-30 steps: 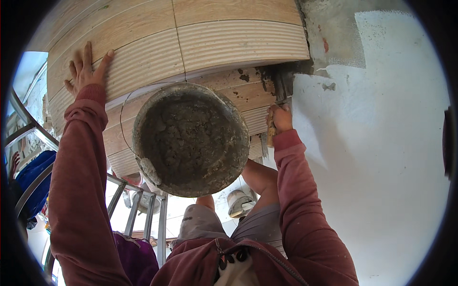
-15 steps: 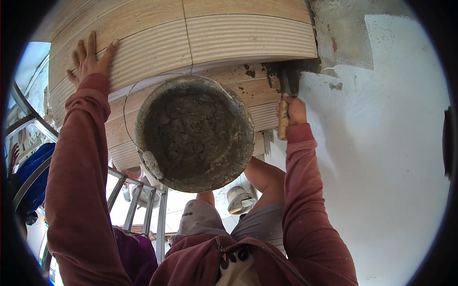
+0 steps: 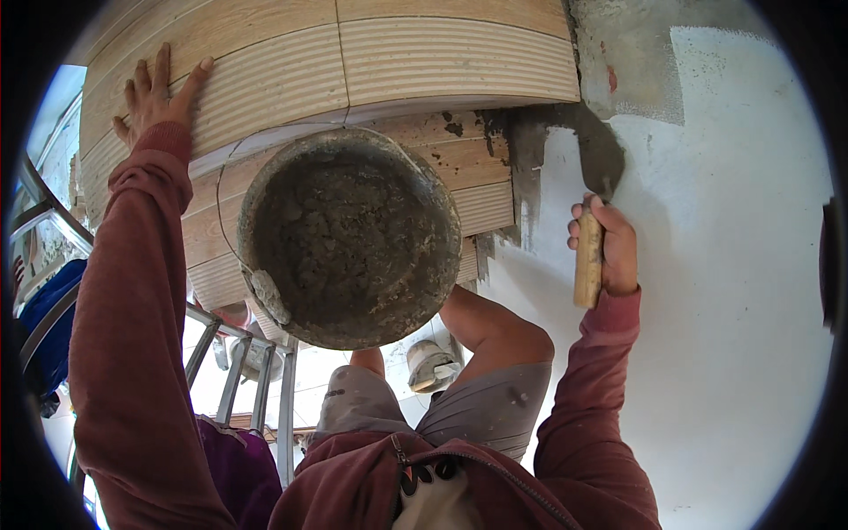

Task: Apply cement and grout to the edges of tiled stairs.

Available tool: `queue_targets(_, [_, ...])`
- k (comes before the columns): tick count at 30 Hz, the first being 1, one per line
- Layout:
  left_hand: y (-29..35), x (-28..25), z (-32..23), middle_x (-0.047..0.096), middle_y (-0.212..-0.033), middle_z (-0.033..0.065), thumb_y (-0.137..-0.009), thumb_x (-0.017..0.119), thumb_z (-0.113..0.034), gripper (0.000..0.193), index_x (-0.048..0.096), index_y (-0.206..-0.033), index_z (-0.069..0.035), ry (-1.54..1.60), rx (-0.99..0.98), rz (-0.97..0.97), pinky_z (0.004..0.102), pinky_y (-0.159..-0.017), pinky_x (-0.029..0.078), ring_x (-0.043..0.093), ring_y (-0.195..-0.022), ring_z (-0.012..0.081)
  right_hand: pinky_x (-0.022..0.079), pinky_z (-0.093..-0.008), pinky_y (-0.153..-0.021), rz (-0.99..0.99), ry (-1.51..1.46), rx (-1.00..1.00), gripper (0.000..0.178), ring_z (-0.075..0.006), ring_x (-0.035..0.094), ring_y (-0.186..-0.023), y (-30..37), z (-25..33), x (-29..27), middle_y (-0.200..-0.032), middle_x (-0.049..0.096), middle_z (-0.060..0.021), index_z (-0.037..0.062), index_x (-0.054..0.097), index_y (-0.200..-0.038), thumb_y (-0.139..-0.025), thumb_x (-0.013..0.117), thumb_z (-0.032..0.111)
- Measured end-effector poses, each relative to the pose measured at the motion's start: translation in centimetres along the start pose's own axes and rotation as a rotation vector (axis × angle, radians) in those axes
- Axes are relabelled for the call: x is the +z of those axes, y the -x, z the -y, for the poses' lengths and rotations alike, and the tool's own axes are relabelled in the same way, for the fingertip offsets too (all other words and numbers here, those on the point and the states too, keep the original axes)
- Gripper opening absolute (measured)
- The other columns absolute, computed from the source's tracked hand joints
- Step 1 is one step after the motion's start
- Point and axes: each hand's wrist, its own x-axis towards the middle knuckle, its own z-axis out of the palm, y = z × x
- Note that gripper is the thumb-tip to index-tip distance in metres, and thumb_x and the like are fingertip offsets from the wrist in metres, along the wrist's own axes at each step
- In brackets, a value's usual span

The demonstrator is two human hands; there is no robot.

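My left hand [image 3: 157, 99] lies with fingers spread on a wood-look stair tile [image 3: 265, 71] with a ribbed front band. My right hand [image 3: 616, 238] is wrapped round the wooden handle of a trowel [image 3: 589, 256]. The trowel's grey, mortar-smeared blade [image 3: 602, 159] points away from me, over the wall beside the step's end. In the middle, a round bucket [image 3: 450, 256] with a crusted rim and a wire handle holds wet grey mortar [image 3: 344, 234]. Dark wet mortar [image 3: 528, 141] coats the corner where the step meets the wall.
On the right stretches a white painted wall [image 3: 707, 283] with bare grey cement at its top. A metal ladder [image 3: 287, 406] stands at the lower left, near purple cloth [image 3: 234, 464] and a blue item [image 3: 53, 309]. A small pail [image 3: 426, 364] sits on the floor by my legs.
My right hand has moved right and slightly toward me with the trowel, away from the step corner onto the wall. My left hand stays spread on the tile.
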Motion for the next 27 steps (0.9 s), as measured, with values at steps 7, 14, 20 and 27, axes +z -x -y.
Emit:
queue_targets(7, [0.2,0.0,0.8,0.018,-0.140,0.0043,-0.065,0.041,-0.072,0.077,0.025,-0.130,-0.035,-0.048,-0.027,0.032,0.0547,-0.098,0.006,0.012,-0.129,0.0253,0.042,-0.0260,-0.049,0.156,-0.026,-0.201,0.015,-0.0164,0.049,-0.054,8.3,-3.7,3.5,-0.072,0.052,-0.0073,0.0048,0.046,-0.092,-0.080,0.049,0.013])
queue_targets(14, [0.6,-6.0,-4.3,0.008,-0.142,0.0057,-0.073,0.042,-0.062,0.076,0.018,-0.134,-0.023,0.053,-0.166,0.365,0.0443,-0.103,-0.002,0.001,-0.131,0.0231,0.046,-0.0353,-0.051,0.552,1.427,-0.734,0.021,-0.0261,0.057,-0.062,8.4,-6.8,9.9,-0.071,0.054,-0.0100,0.0083,0.049,-0.088,-0.069,0.057,0.009])
queue_targets(20, [0.8,-5.3,-3.7,0.008,-0.142,0.0050,-0.073,0.041,-0.063,0.076,0.018,-0.134,-0.024,0.044,-0.177,0.379,0.0447,-0.103,-0.002,0.001,-0.131,0.0228,0.041,-0.0292,-0.048,0.721,1.803,-1.092,0.017,-0.0178,0.054,-0.061,6.3,-7.4,13.4,-0.065,0.050,-0.0048,0.0111,0.050,-0.087,-0.070,0.051,0.015])
queue_targets(27, [0.7,-5.8,-3.7,0.008,-0.142,0.0051,-0.072,0.040,-0.065,0.077,0.019,-0.134,-0.024,0.040,-0.169,0.365,0.0450,-0.103,-0.002,0.001,-0.131,0.0229,0.041,-0.0285,-0.056,0.872,1.823,-1.247,0.015,-0.0162,0.051,-0.066,6.2,-6.9,13.4,-0.070,0.050,-0.0034,0.0114,0.055,-0.084,-0.071,0.050,0.016])
